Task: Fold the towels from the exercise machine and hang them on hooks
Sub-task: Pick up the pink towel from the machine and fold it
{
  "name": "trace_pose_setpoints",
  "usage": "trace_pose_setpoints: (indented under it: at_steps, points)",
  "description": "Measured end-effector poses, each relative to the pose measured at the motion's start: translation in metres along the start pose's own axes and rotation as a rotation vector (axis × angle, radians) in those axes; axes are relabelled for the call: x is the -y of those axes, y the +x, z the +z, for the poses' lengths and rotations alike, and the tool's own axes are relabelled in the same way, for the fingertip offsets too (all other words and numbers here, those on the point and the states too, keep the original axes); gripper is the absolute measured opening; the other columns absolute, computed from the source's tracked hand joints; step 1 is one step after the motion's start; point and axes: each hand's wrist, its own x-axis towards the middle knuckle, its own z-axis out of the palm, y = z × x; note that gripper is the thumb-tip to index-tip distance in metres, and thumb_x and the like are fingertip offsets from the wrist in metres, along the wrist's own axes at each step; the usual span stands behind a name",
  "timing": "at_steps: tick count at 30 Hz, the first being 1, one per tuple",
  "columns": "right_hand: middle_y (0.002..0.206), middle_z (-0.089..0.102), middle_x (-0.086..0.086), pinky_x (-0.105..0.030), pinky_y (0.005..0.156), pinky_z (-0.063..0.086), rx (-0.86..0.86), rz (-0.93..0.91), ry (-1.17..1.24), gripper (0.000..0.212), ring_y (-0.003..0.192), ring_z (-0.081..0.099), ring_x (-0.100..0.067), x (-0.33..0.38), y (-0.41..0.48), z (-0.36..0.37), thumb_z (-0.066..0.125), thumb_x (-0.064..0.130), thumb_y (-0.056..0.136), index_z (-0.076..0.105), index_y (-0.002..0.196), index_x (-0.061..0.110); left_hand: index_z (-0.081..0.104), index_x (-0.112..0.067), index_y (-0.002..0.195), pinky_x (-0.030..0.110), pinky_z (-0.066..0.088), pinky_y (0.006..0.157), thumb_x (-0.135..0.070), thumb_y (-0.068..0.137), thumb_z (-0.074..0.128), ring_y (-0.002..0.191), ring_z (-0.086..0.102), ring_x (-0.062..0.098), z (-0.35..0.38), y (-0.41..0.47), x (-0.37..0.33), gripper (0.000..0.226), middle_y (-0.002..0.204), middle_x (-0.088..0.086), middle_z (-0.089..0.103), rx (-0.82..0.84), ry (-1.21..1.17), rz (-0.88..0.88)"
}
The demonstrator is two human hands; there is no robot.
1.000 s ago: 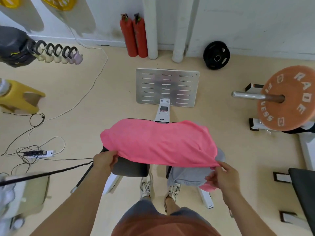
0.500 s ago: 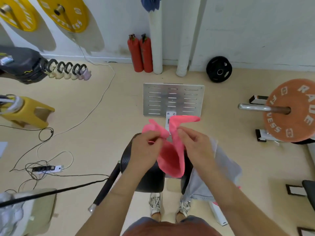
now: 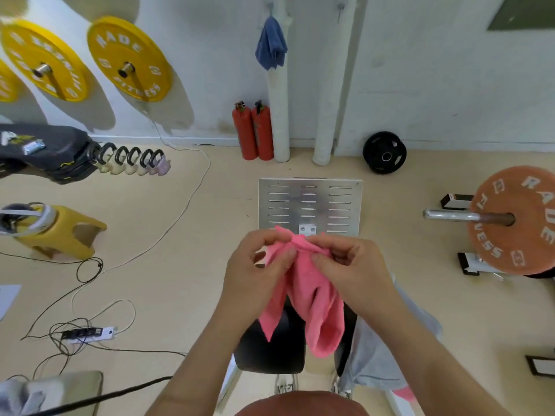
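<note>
A pink towel [image 3: 312,295] hangs folded in half in front of me, above the black seat pad [image 3: 267,352] of the exercise machine. My left hand [image 3: 255,277] and my right hand [image 3: 354,271] pinch its top corners close together. A grey towel [image 3: 378,355] lies draped over the right side of the seat, with a bit of another pink cloth [image 3: 404,393] under it. On the wall ahead, a blue towel [image 3: 271,46] hangs from a hook [image 3: 271,6]. A second hook [image 3: 340,9] to its right is bare.
The machine's metal foot plate [image 3: 310,205] lies on the floor ahead. Two red fire extinguishers [image 3: 253,130] and two white pipes stand at the wall. An orange barbell plate [image 3: 516,226] is at right, yellow plates [image 3: 129,58] and kettlebells [image 3: 132,159] at left. Cables and a power strip [image 3: 87,333] lie on the floor at left.
The towel was spread wide over the seat; my hands brought its corners together and lifted it, so it now hangs folded. My view has tilted up, showing the wall hooks.
</note>
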Motion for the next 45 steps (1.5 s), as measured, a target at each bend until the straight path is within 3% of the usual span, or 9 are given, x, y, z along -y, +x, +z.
trace_pose_setpoints:
  at_steps: [6, 13, 17, 21, 25, 28, 32, 40, 45]
  points:
    - [0.080, 0.075, 0.013, -0.009, 0.069, 0.047, 0.028, 0.005, -0.051, 0.042, 0.078, 0.068, 0.003, 0.005, -0.003, -0.009, 0.054, -0.015, 0.079, 0.077, 0.087, 0.019, 0.067, -0.024, 0.107, 0.031, 0.052, 0.079, -0.022, 0.074, 0.076, 0.094, 0.066, 0.020, -0.013, 0.002, 0.010, 0.034, 0.104, 0.006, 0.070, 0.186, -0.423, -0.203]
    - [0.082, 0.075, 0.015, -0.010, 0.073, 0.048, 0.045, 0.013, -0.106, 0.045, 0.083, 0.068, 0.002, -0.001, -0.007, -0.009, 0.058, -0.010, 0.080, 0.077, 0.085, 0.030, 0.069, -0.013, 0.094, 0.029, 0.049, 0.087, -0.020, 0.088, 0.063, 0.095, 0.064, 0.013, -0.001, 0.009, 0.019, 0.011, 0.098, 0.007, 0.070, 0.180, -0.098, -0.110]
    - [0.077, 0.075, 0.014, -0.009, 0.069, 0.046, 0.021, 0.048, -0.092, 0.042, 0.077, 0.067, 0.003, -0.002, -0.011, -0.015, 0.057, -0.009, 0.081, 0.077, 0.083, 0.027, 0.060, -0.024, 0.080, 0.019, 0.044, 0.071, -0.032, 0.096, 0.052, 0.076, 0.057, 0.005, -0.002, 0.014, 0.017, 0.019, 0.077, -0.009, 0.061, 0.055, 0.244, 0.074]
    - [0.081, 0.076, 0.012, -0.009, 0.069, 0.047, -0.073, 0.114, 0.006, 0.024, 0.078, 0.067, 0.001, -0.004, -0.008, -0.024, 0.063, 0.007, 0.088, 0.077, 0.080, 0.024, 0.056, -0.017, 0.075, 0.016, 0.036, 0.055, -0.016, 0.099, 0.046, 0.058, 0.043, 0.001, -0.017, 0.021, -0.012, 0.026, 0.060, -0.017, 0.050, -0.043, -0.034, 0.031]
    - [0.081, 0.072, 0.020, -0.005, 0.070, 0.042, -0.183, 0.047, -0.234, 0.039, 0.079, 0.063, 0.007, -0.010, -0.004, -0.027, 0.061, -0.003, 0.086, 0.068, 0.083, 0.035, 0.056, -0.014, 0.077, 0.014, 0.036, 0.057, -0.014, 0.096, 0.044, 0.060, 0.044, 0.004, -0.023, 0.018, -0.034, 0.023, 0.065, -0.011, 0.053, 0.206, 0.162, 0.147]
    - [0.074, 0.066, -0.006, -0.026, 0.067, 0.046, -0.128, 0.011, -0.221, 0.047, 0.068, 0.058, -0.013, -0.005, -0.004, -0.025, 0.054, -0.001, 0.090, 0.059, 0.110, 0.042, 0.061, -0.027, 0.084, 0.018, 0.038, 0.058, -0.011, 0.094, 0.051, 0.059, 0.049, 0.008, -0.013, 0.009, -0.037, 0.021, 0.063, -0.010, 0.058, 0.346, 0.391, 0.218]
    - [0.076, 0.073, -0.005, -0.044, 0.074, 0.051, 0.030, 0.006, -0.058, 0.040, 0.074, 0.065, -0.031, 0.008, -0.007, -0.020, 0.052, 0.001, 0.094, 0.050, 0.116, 0.034, 0.061, -0.042, 0.106, 0.022, 0.040, 0.055, -0.019, 0.094, 0.057, 0.054, 0.050, 0.010, 0.000, 0.008, -0.032, 0.026, 0.058, -0.008, 0.061, 0.402, 0.219, 0.088]
    - [0.079, 0.065, 0.016, -0.010, 0.069, 0.041, -0.339, -0.194, -0.585, 0.021, 0.077, 0.058, -0.002, 0.013, -0.008, -0.011, 0.060, 0.005, 0.087, 0.062, 0.094, 0.026, 0.057, -0.026, 0.077, 0.017, 0.034, 0.054, -0.041, 0.087, 0.052, 0.055, 0.046, 0.006, -0.003, 0.006, -0.028, 0.019, 0.059, -0.012, 0.054, 0.320, 0.436, 0.315]
    - [0.073, 0.065, 0.000, -0.024, 0.050, 0.052, -0.189, 0.218, 0.259, 0.026, 0.064, 0.058, -0.009, 0.021, -0.002, -0.018, 0.052, -0.003, 0.090, 0.070, 0.080, 0.012, 0.057, -0.028, 0.081, 0.018, 0.036, 0.054, -0.038, 0.087, 0.052, 0.057, 0.048, 0.007, -0.010, 0.009, -0.034, 0.012, 0.063, -0.011, 0.056, 0.314, 0.456, 0.331]
